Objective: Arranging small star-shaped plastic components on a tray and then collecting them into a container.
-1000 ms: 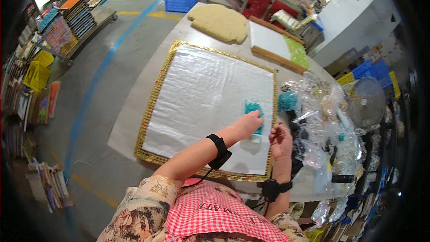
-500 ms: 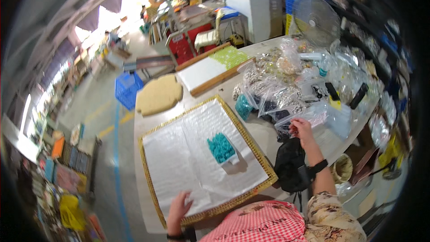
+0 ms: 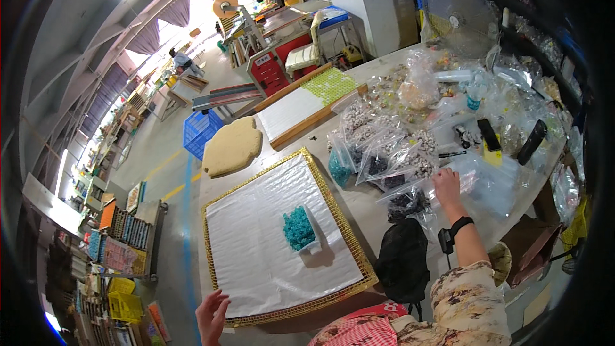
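A square panel with a gold beaded border (image 3: 343,202) and a white, film-like surface lies on the table before me. On it rests a small white tray (image 3: 312,247), tilted, with a pile of teal chips (image 3: 297,227) at its mouth. My left hand (image 3: 213,317) is open beside the panel's near left corner, fingers apart and holding nothing. My right hand (image 3: 447,187) is over the clear plastic bags, its fingers curled down; whatever they grip is hidden. Nearest to it are a bag of dark pieces (image 3: 405,205) and flat clear bags (image 3: 488,186).
Bags of pale beads (image 3: 419,154) and a teal bag (image 3: 338,168) crowd the right side. Black objects (image 3: 532,142) lie there, with a fan (image 3: 458,19) behind. A tan board (image 3: 232,147) and a wooden-railed panel (image 3: 288,115) are at the back; a black pouch (image 3: 402,259) is near me.
My left hand has moved left, from over the panel's near edge to beside its corner. My right hand has shifted slightly right and its fingers have turned down among the bags. The view has shifted.
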The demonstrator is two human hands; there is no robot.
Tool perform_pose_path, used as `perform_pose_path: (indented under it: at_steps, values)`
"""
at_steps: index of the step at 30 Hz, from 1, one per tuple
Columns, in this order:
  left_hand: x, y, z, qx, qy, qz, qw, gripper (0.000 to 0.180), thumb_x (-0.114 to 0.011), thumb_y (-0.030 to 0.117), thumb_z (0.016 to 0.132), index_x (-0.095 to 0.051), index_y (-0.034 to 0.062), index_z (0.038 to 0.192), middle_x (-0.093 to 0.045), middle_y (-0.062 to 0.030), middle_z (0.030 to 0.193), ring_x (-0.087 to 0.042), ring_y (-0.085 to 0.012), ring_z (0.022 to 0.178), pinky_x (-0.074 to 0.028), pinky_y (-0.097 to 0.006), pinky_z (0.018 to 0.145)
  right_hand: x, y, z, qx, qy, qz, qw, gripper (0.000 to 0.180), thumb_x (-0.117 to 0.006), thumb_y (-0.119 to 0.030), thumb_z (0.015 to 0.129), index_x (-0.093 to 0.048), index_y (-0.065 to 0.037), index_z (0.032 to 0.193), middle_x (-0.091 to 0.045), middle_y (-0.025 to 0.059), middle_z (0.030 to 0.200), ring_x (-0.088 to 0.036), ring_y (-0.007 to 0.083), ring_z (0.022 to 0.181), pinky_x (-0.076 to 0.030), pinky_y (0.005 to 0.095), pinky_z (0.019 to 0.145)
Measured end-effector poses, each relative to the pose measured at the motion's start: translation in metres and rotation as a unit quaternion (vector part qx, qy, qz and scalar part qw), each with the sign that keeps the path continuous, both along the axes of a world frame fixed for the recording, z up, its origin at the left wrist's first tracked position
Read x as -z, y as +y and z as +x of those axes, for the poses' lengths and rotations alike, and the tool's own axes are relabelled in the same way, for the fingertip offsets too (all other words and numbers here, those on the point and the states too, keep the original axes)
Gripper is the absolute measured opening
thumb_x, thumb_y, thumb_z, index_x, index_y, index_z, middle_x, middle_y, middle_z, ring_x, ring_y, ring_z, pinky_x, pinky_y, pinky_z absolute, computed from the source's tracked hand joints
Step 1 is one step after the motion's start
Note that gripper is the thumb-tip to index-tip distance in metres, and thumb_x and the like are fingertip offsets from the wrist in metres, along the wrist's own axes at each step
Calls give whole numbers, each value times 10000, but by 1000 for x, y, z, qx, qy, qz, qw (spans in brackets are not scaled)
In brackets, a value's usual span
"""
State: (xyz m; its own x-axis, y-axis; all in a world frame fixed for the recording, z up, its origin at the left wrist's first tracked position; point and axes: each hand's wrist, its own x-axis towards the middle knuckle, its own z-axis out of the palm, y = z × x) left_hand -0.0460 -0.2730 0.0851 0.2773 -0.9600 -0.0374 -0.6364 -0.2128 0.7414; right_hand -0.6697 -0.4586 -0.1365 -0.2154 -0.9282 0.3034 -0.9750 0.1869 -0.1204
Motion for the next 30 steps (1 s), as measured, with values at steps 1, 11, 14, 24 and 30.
perform_pose_path:
  at_steps: [1,11,14,24,30]
  values:
    - [-4,-12,-14,17,35,-34,999,320,-632,51,889,-591,24,1205,-679,-112,1005,-654,-177,898,-520,-292,770,-3,-3,-1,-10,-8,-3,1000,117,-673,-155,767,-715,-147,877,-630,38,966,-535,233,1026,-378,396,871]
    - [1,-41,-86,144,22,-29,989,293,-632,-48,843,-626,2,1132,-705,-118,953,-696,-164,853,-545,-274,763,-38,1,-35,-109,-47,-14,993,169,-583,-167,834,-731,-195,910,-672,4,873,-585,194,946,-345,396,912]
    - [3,-39,-89,153,5,-19,988,298,-639,-45,836,-631,9,1129,-710,-111,952,-698,-157,857,-549,-274,764,-48,-7,-37,-124,-31,-9,992,198,-566,-146,840,-726,-194,946,-678,7,943,-580,187,995,-338,399,941]
    - [15,-23,-73,182,50,8,982,328,-610,95,931,-573,37,1252,-675,-59,1040,-642,-124,905,-514,-283,791,-93,-104,-36,-169,108,-75,977,184,-594,-110,786,-717,-214,875,-640,-8,952,-546,189,994,-365,401,928]
    - [25,-16,-61,173,40,22,984,336,-602,115,939,-565,46,1265,-671,-63,1062,-638,-109,908,-505,-267,794,-54,-158,-25,-93,-42,-103,989,138,-572,-114,805,-702,-155,822,-582,80,910,-577,265,951,-440,431,851]
